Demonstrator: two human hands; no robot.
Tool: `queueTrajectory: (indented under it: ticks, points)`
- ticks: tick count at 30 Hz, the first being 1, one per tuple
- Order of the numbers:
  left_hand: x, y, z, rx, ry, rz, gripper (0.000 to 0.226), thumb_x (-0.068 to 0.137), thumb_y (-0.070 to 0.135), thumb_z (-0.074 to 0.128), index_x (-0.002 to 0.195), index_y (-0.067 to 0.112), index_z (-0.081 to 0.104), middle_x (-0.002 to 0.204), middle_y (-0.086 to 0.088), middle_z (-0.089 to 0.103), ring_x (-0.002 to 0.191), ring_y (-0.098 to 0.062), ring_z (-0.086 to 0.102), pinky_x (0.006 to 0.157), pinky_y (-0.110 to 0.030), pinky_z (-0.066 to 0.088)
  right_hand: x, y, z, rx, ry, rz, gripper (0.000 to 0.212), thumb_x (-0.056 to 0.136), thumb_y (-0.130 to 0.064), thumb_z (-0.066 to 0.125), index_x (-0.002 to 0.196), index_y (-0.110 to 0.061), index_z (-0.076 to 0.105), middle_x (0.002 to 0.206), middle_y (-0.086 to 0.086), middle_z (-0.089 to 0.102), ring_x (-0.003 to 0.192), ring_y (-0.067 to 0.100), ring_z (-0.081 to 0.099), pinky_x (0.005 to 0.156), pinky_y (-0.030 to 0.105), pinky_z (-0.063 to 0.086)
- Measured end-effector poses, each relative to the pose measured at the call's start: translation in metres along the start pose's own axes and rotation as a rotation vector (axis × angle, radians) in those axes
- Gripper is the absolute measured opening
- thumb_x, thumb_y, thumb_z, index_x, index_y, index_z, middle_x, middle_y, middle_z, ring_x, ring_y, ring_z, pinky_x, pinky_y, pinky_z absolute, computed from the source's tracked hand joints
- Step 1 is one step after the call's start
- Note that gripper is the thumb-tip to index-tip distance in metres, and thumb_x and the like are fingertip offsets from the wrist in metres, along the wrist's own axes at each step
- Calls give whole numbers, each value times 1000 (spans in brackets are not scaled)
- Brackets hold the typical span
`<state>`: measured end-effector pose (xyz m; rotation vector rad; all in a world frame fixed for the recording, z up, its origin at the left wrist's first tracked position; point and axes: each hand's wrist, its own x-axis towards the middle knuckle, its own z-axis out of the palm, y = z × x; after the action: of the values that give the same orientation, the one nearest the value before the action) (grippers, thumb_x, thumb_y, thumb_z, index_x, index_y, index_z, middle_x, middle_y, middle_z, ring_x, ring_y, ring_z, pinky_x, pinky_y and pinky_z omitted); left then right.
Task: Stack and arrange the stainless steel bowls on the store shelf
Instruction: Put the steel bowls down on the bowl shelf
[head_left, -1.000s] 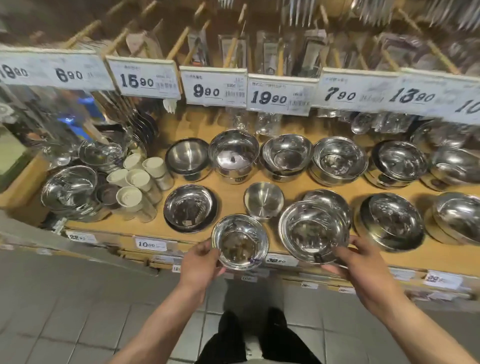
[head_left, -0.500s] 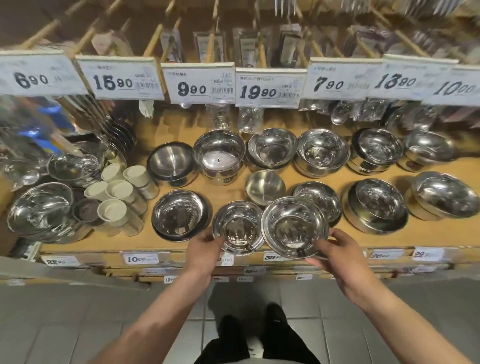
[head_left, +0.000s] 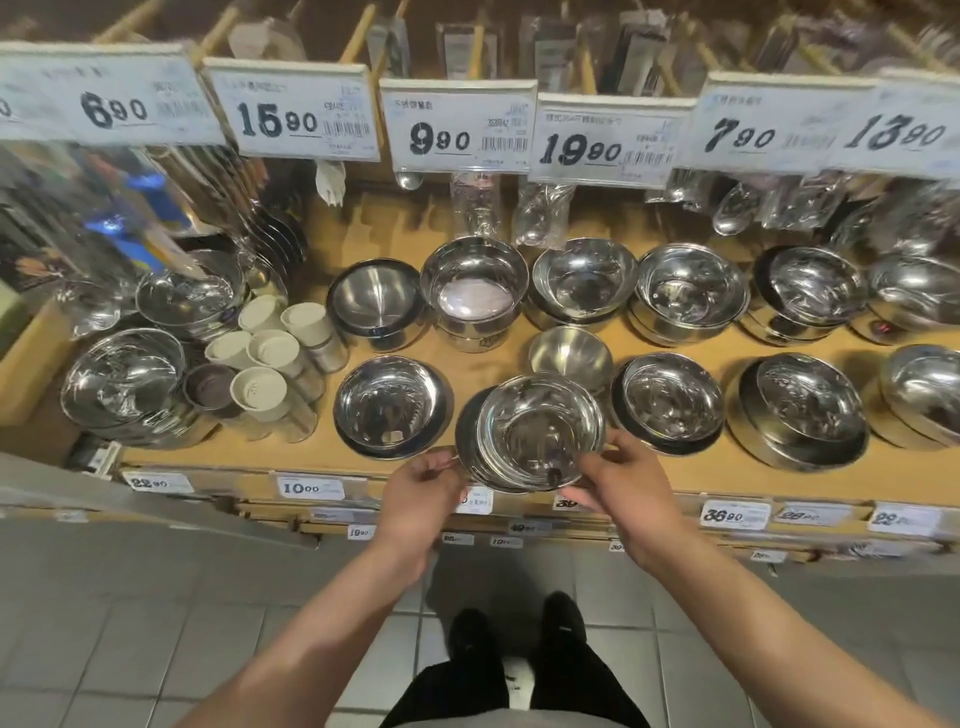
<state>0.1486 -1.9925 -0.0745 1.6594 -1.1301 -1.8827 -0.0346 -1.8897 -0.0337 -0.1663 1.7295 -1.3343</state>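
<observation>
Stainless steel bowl is gripped at its rim by the right hand and left hand, fingers curled, at the wooden shelf front edge.

A wooden store shelf is seen, with price labels fixed along its front edge. Two rows of stainless steel bowls are set on it, several as stacks. In the front row a wide shallow bowl is placed left of centre; a small matte bowl is set between the rows (just behind the front one). At the left, white-lidded cups are grouped beside more steel bowls. Grey floor tiles are laid below.
</observation>
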Motion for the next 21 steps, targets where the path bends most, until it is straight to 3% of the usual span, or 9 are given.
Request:
queueTrajectory:
  ticks: [3,6,10,12,14,19,21]
  points:
    - [0,0,-1,-42,-4,-11,25,96,-1,61,120,5,65,104,-8,74,94,-17,71,91,-33,58,8,3,12,-48,18,10,11,97,-7,65,104,-16,67,110,12,70,97,23,73,71,27,63]
    - [0,4,4,-53,16,-15,11,97,9,66,108,8,66,107,-9,70,95,-17,71,81,-25,59,14,4,20,-58,54,7,7,95,-14,69,100,-18,66,104,7,68,93,24,73,63,22,61]
    - [-1,10,15,-49,55,-21,16,96,17,70,105,8,60,104,-6,63,88,-17,67,86,-29,61,21,6,22,-282,149,-66,22,92,-24,74,107,-13,62,97,5,69,78,27,73,53,31,61]
    - [-2,11,19,-43,79,1,13,97,14,69,98,11,56,94,-4,60,85,-21,64,84,-32,61,22,6,22,-380,150,-88,23,93,-29,72,105,-13,61,86,0,67,62,22,70,62,42,63]
    - [-3,11,21,-31,102,23,12,98,8,66,96,12,55,90,-4,59,82,-24,63,87,-39,60,23,7,18,-414,142,-86,21,95,-33,68,96,-13,63,78,-2,67,51,17,67,69,44,63]
    - [-4,15,20,7,130,52,17,98,0,62,92,14,55,93,-7,63,81,-27,64,77,-35,62,27,5,9,-438,87,-89,13,96,-15,66,85,-9,68,88,9,74,58,10,72,55,21,59]
    - [-3,18,22,41,140,66,18,98,1,61,91,16,55,95,-8,65,79,-27,66,74,-33,62,27,2,9,-450,54,-112,3,95,-9,66,92,-8,65,91,10,73,59,11,74,57,24,61]
